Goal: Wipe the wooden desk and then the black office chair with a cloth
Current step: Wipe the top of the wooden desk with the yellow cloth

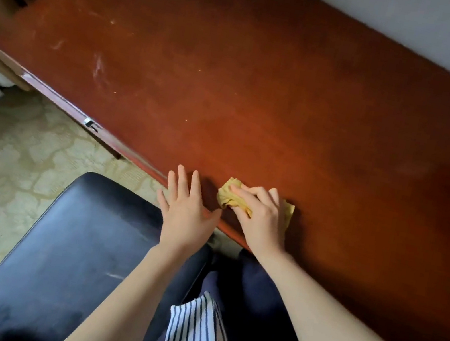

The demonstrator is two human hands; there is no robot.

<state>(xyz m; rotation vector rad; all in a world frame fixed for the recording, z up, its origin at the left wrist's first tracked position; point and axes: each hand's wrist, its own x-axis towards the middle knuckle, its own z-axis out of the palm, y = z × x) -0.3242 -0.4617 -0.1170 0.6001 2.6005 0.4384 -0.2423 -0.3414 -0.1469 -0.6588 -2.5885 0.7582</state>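
Right fingers (246,193) curl down over a bunched yellow cloth (227,199), thumb tucked against its near side, so the right hand (258,221) grips and presses it at once. Cloth sits under the palm, with wads poking out past the fingertips and past the little-finger side. It looks soft, thin and light, no stiffness, and will bunch or slide out if only pinched; best hold is a flat palm on top with the fingers hooking the leading fold. Left hand (186,211) is just beside the cloth, fingers straight and spread, holding nothing; it seems to rest on the desk's near edge, contact unclear. Under both: the wooden desk (277,89), glossy red-brown, rigid, probably low friction, so the cloth should glide. Dust smears (97,69) lie well away, far left of the fingers. Black office chair (77,249) is below the left wrist, its padded seat faintly dusty. Judgement: desk stage early, chair not yet wiped.
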